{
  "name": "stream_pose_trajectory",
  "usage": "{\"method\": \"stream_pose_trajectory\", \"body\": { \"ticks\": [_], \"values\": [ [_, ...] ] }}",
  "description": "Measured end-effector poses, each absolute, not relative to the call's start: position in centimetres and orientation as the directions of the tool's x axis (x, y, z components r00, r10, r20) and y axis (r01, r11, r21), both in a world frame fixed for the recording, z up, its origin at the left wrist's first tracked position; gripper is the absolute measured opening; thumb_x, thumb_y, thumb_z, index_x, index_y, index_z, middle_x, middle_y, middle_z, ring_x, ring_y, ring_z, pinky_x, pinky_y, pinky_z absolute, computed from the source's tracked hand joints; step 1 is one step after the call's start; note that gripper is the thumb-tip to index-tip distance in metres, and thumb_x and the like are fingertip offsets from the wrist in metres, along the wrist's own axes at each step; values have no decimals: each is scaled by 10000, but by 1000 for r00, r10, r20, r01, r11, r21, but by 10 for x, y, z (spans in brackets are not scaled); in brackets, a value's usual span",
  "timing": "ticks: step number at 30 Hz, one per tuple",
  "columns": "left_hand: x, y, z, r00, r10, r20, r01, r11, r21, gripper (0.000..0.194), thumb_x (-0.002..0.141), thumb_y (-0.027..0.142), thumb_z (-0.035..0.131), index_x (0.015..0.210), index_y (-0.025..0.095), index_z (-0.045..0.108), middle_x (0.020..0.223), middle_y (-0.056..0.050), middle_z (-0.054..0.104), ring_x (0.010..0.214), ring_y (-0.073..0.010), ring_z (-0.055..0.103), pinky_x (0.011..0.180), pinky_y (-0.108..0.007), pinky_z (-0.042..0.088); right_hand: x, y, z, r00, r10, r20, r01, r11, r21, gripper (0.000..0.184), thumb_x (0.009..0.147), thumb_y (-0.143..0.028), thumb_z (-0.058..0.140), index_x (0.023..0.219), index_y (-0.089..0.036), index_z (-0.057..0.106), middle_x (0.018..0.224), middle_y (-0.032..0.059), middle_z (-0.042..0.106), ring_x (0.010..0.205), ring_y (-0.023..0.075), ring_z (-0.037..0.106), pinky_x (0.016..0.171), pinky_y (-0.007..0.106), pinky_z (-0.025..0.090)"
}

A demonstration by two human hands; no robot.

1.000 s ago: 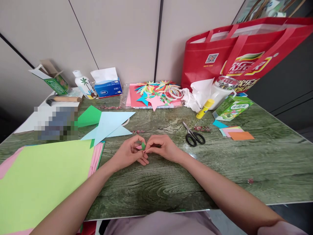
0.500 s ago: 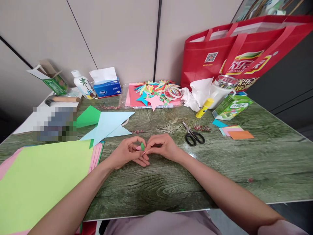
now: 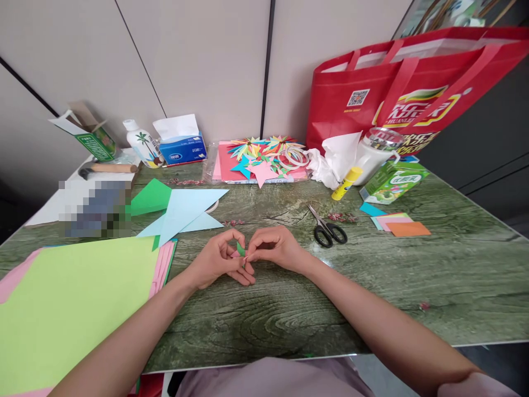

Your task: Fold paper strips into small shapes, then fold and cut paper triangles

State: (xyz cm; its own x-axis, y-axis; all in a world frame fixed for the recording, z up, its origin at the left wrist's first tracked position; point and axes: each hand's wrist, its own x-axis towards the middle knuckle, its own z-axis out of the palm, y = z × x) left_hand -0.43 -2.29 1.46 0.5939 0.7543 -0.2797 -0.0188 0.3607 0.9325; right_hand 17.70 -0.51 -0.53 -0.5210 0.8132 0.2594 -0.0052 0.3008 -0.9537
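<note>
A small folded piece of green and pink paper (image 3: 240, 250) is pinched between my two hands, above the middle of the table. My left hand (image 3: 219, 258) grips it from the left with thumb and forefinger, its lower fingers loosely stretched beneath. From the right, the thumb and fingertips of my right hand (image 3: 273, 248) close on its pink edge. The fingers cover much of the paper, so its full shape is hidden. Black-handled scissors (image 3: 329, 231) lie to the right of my right hand. Light blue cut paper (image 3: 188, 212) rests beyond my left hand.
Yellow-green sheets (image 3: 74, 309) are stacked at the left. Paper stars (image 3: 261, 172) and tape rolls (image 3: 295, 157) lie at the back. A glue stick (image 3: 346, 183), a white mug (image 3: 370, 157), a green carton (image 3: 392, 182), small paper rectangles (image 3: 407, 227) and a red bag (image 3: 339, 116) are on the right.
The green part of the paper has turned slightly between my fingers and looks narrower and more curved. Both hands stay in nearly the same place.
</note>
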Motion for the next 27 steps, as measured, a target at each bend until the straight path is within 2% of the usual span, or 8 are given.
{"method": "stream_pose_trajectory", "body": {
  "ticks": [5,12,27],
  "values": [
    [-5,-21,14,588,774,-234,10,282,959,205,792,264,586,835,190,400,685,-44,707,637,-220,694,604,-379,569,176,-4,-11,-504,845,178,-52,177,-983,215,661,-359,713,665,-151,659,664,11,606,584,107,549,552,227,433],
    [-5,-20,14,632,748,-204,-21,280,960,202,824,263,547,840,196,358,716,-47,703,674,-210,695,650,-388,560,173,-7,-12,-492,865,96,-118,43,-992,212,661,-337,715,697,-148,625,642,-1,605,537,105,569,542,237,455],
    [-6,-19,13,646,729,-225,-2,297,955,234,822,291,552,834,203,335,745,-67,712,687,-221,694,646,-398,548,174,-7,-11,-457,880,129,-26,131,-991,223,677,-352,700,679,-140,630,665,14,621,589,107,544,563,233,440]
  ]
}}
